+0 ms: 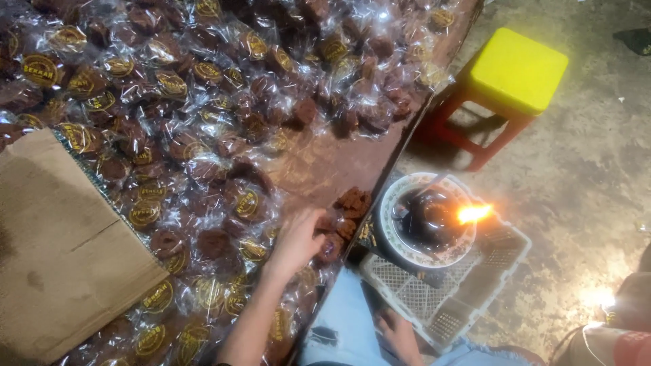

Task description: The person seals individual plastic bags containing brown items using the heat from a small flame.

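Your left hand closes its fingers on an unwrapped brown cake at the near right edge of the table, while your right hand rests loosely open on your lap, empty. Most of the table already holds wrapped cakes; only a small bare pile near the bowl with the flame looks left.

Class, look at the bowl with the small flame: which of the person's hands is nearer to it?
Right. The right hand rests low, just below the flame bowl, beside the white crate. The left hand is farther left, on the wrapped brown sweets.
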